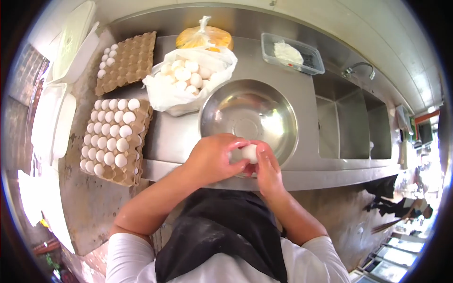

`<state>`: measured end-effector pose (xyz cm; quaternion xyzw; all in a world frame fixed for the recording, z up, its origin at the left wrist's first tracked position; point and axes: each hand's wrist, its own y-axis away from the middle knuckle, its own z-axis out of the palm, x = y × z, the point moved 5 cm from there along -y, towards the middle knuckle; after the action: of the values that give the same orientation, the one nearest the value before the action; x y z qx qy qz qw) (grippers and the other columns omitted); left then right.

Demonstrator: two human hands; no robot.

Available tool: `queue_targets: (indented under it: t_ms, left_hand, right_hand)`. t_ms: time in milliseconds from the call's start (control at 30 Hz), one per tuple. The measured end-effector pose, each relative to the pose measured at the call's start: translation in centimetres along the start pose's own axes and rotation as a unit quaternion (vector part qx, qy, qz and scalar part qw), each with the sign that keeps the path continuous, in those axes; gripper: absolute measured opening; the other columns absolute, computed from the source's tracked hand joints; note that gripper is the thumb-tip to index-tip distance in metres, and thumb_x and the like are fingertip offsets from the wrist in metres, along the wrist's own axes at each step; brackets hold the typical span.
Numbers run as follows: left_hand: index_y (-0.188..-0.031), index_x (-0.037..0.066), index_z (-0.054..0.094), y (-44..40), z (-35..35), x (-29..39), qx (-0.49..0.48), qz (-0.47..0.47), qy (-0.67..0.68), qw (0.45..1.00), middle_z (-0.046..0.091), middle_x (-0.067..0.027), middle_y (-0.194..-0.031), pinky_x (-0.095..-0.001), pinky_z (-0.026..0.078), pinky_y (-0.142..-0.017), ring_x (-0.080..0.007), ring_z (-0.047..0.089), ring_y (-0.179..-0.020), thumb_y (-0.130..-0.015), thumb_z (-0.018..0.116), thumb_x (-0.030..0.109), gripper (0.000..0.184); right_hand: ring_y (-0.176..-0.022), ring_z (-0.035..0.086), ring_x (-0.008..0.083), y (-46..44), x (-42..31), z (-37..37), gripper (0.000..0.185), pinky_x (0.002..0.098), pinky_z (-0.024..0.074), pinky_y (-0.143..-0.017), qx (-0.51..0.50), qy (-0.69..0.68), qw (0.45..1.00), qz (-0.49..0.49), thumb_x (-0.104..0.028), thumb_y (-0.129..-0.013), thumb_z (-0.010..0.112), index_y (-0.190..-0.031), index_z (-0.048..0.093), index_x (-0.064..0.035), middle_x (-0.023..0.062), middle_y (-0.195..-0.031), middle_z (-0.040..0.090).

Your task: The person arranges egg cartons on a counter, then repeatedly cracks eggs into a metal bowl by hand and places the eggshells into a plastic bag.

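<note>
Just over the near rim of a wide steel bowl point(211, 101), my two hands come together around a white egg point(249, 153). My left hand point(212, 158) curls its thumb and fingers at the egg's left side. Pressed against its right side are the fingers of my right hand point(267, 167). Whether the shell is whole cannot be seen, as fingers cover part of it. Beyond the bowl, to the left, a white plastic bag point(165, 98) lies open with several white eggs point(182, 73) in it.
Left of the bag stand a stacked carton of eggs point(109, 137) and a partly filled carton point(127, 61). Behind are a tied bag of yellow contents point(203, 37) and a clear plastic tub point(311, 70). A steel sink point(351, 125) is at right; a person point(406, 207) stands farther off.
</note>
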<state>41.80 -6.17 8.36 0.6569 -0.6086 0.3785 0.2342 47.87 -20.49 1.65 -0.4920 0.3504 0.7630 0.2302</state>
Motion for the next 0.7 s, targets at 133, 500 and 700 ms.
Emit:
queue_targets:
  t_ms: [133,500,700]
  left_hand:
    - [-0.113,0.007,0.069,-0.7,0.2,-0.8,0.005,-0.006,-0.035,0.999,0.07,-0.0149,-0.101,-0.0386,0.055,-0.076,-0.0328,0.067,-0.086,-0.076,0.075,0.025,0.042]
    - [-0.109,0.005,0.072,-4.2,2.2,-3.1,-0.017,-0.069,0.041,0.997,0.072,-0.0162,-0.102,-0.0345,0.054,-0.083,-0.0289,0.069,-0.091,-0.077,0.071,0.018,0.035]
    - [-0.11,0.004,0.072,-4.7,2.4,-4.4,-0.039,-0.133,0.166,0.976,0.072,-0.0153,-0.103,-0.0323,0.053,-0.085,-0.0257,0.069,-0.093,-0.077,0.069,0.015,0.035]
  right_hand:
    - [-0.067,0.054,0.0066,-1.2,-0.5,0.0,0.044,0.0219,0.0456,-0.059,-0.018,0.03,0.999,-0.027,-0.045,-0.106,0.041,-0.124,0.055,-0.0075,0.0028,-0.096,0.063]
    - [-0.064,0.05,0.006,-4.0,-0.7,-2.0,0.042,0.0223,0.0417,-0.056,0.004,0.065,0.997,0.047,-0.047,-0.105,0.043,-0.121,0.055,-0.0104,-0.0004,-0.089,0.057]
    - [-0.065,0.055,0.0105,-5.4,-1.5,-3.4,0.041,0.0266,0.0466,-0.06,-0.026,0.189,0.982,0.012,-0.045,-0.104,0.047,-0.119,0.056,-0.0076,0.0041,-0.087,0.061]
